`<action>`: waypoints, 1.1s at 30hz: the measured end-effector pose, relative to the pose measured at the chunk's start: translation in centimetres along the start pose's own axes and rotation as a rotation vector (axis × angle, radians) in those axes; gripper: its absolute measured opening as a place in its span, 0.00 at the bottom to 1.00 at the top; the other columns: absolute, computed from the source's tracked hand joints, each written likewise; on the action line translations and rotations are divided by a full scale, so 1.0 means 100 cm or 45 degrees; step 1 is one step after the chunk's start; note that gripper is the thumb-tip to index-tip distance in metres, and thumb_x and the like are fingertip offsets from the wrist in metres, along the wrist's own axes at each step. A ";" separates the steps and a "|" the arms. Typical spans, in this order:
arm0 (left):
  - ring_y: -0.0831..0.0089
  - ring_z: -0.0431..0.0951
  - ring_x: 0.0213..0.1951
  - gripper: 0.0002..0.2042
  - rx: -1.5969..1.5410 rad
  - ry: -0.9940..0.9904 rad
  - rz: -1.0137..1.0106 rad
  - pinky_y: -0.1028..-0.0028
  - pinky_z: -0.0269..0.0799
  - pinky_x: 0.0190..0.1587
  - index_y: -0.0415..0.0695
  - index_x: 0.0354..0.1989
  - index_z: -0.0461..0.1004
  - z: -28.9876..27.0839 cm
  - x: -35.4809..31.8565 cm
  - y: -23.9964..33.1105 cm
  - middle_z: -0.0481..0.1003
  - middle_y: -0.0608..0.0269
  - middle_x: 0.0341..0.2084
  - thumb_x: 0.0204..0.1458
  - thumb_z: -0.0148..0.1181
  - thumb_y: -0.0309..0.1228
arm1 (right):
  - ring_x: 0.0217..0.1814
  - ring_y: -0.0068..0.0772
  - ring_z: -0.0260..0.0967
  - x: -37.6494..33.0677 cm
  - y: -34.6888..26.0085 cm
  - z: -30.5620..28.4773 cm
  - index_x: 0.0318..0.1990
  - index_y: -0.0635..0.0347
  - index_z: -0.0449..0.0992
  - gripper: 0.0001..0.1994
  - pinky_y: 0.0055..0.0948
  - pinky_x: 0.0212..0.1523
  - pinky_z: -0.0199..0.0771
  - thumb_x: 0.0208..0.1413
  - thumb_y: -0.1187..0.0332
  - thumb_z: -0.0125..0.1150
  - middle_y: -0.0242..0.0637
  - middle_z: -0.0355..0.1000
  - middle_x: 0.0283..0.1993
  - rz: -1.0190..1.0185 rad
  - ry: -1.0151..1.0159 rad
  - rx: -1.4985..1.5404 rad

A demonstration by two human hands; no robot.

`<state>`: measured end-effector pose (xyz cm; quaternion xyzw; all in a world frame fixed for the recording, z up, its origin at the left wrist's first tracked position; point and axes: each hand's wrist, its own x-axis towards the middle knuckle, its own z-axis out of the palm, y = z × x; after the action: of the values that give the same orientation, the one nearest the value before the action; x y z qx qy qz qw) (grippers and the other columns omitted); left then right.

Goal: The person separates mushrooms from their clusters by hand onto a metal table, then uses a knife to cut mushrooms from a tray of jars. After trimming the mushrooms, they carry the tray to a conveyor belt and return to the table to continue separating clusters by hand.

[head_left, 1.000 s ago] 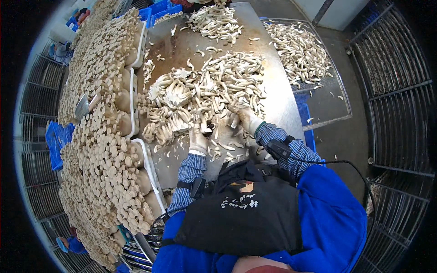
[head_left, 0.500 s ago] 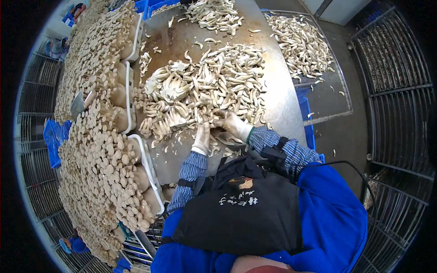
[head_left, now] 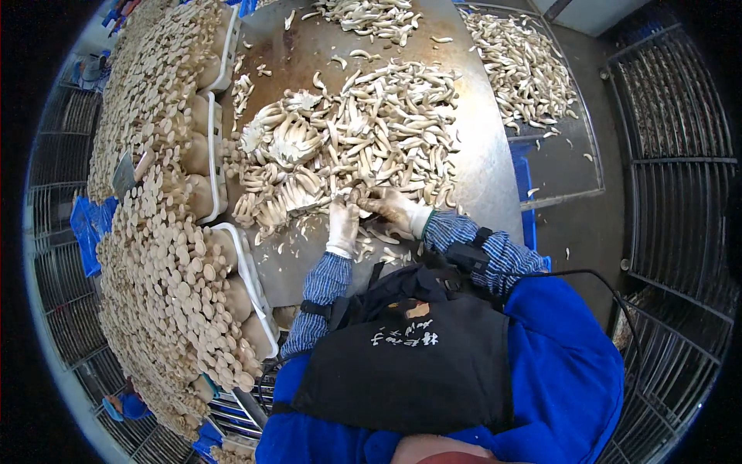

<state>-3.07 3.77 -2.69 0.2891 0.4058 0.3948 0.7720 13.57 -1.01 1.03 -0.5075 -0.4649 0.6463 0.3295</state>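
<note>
Both left hand (head_left: 342,229) and right hand (head_left: 396,212) curl close together; whether they pinch something, I cannot tell. The mushroom pile (head_left: 396,127) lies just beyond, on the metal table (head_left: 488,158), probably for easy reach.

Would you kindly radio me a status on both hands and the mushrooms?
Left hand and right hand close together, grip unclear. Loose mushroom pile just beyond them on metal table. Mushroom clump crowding ahead-left of the left hand.
</note>
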 end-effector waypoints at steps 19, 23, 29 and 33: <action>0.70 0.75 0.45 0.23 0.791 0.561 0.510 0.77 0.74 0.44 0.35 0.57 0.62 -0.039 0.066 0.087 0.74 0.56 0.46 0.51 0.56 0.18 | 0.65 0.52 0.62 0.000 0.012 -0.008 0.64 0.67 0.59 0.30 0.35 0.64 0.61 0.57 0.62 0.59 0.58 0.63 0.62 -0.036 0.923 -0.129; 0.67 0.73 0.52 0.27 0.266 0.276 0.463 0.72 0.74 0.51 0.38 0.64 0.56 0.033 0.017 0.092 0.69 0.46 0.56 0.58 0.57 0.31 | 0.61 0.44 0.65 0.008 0.009 -0.009 0.62 0.66 0.63 0.27 0.31 0.60 0.66 0.58 0.62 0.59 0.56 0.65 0.60 0.089 0.543 -0.019; 0.60 0.69 0.55 0.33 0.932 0.166 0.446 0.66 0.67 0.60 0.38 0.68 0.48 0.080 -0.019 0.030 0.65 0.47 0.58 0.60 0.51 0.43 | 0.54 0.32 0.67 0.035 0.007 0.014 0.60 0.70 0.65 0.21 0.27 0.55 0.69 0.60 0.74 0.55 0.46 0.70 0.56 0.052 0.485 0.919; 0.73 0.74 0.44 0.27 0.262 0.040 0.100 0.75 0.75 0.42 0.43 0.65 0.55 0.040 -0.009 0.012 0.71 0.52 0.52 0.59 0.55 0.31 | 0.38 0.24 0.70 0.011 -0.004 0.013 0.54 0.69 0.71 0.17 0.23 0.38 0.72 0.58 0.73 0.58 0.39 0.75 0.40 0.093 0.617 0.334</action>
<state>-0.46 3.15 0.61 0.3762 0.4445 0.3856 0.7157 12.04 -0.21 1.05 -0.6166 -0.2665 0.5722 0.4705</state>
